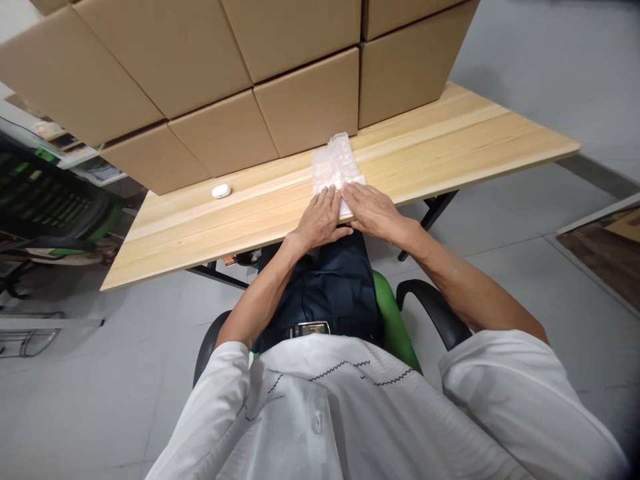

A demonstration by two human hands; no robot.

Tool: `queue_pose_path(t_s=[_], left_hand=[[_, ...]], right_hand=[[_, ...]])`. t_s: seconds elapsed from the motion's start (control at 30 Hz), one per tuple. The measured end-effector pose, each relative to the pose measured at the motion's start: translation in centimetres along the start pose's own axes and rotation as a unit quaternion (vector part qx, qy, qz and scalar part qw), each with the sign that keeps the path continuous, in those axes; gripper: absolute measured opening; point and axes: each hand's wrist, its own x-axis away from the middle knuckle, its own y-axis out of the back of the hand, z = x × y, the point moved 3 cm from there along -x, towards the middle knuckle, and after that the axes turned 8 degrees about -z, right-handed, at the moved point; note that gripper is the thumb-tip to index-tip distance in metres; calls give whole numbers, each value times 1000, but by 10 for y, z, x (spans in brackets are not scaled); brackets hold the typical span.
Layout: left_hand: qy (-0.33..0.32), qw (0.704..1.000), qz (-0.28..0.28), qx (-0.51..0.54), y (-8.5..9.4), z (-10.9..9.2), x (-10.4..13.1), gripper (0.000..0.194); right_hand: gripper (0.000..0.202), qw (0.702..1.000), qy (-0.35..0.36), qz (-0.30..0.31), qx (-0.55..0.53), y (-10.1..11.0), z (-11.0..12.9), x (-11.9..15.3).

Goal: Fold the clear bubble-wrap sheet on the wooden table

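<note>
My left hand [320, 219] and right hand [374, 210] side by side, both flat, palms down, fingers stretched, pressing near end of bubble wrap sheet [336, 167]; nothing gripped. Sheet runs straight ahead from fingertips, long axis away from me toward cardboard boxes [300, 100], far end close to them. Both hands equally near. Sheet lies near front edge of pale wooden tabletop [450, 140]. Small white case [221, 191] well apart on my left. Grey floor, green chair beneath me.

We are wearing a white short-sleeved shirt [350, 413] with thin black zigzag stitching across the front and one button, dark navy trousers [330, 287], and a black belt [300, 329] with a shiny buckle.
</note>
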Motion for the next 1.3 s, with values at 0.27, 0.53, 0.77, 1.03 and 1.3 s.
queue_pose_path(t_s=[0.27, 0.53, 0.77, 1.03, 1.3], left_hand=[[-1, 1000, -13, 15, 0, -2, 0, 112], [9, 1000, -16, 2, 3, -6, 2, 99], [6, 1000, -12, -10, 6, -3, 1, 97], [-54, 996, -39, 55, 24, 4, 29, 81], [-57, 973, -136, 176, 24, 31, 59, 50]], right_hand=[[98, 1000, -18, 17, 5, 0, 2, -1], [95, 1000, -27, 11, -3, 1, 4, 0], [90, 999, -24, 7, 22, 4, 8, 0], [85, 999, 42, 2, 4, 10, -1, 20], [64, 991, 87, -24, -94, 34, -3, 36]])
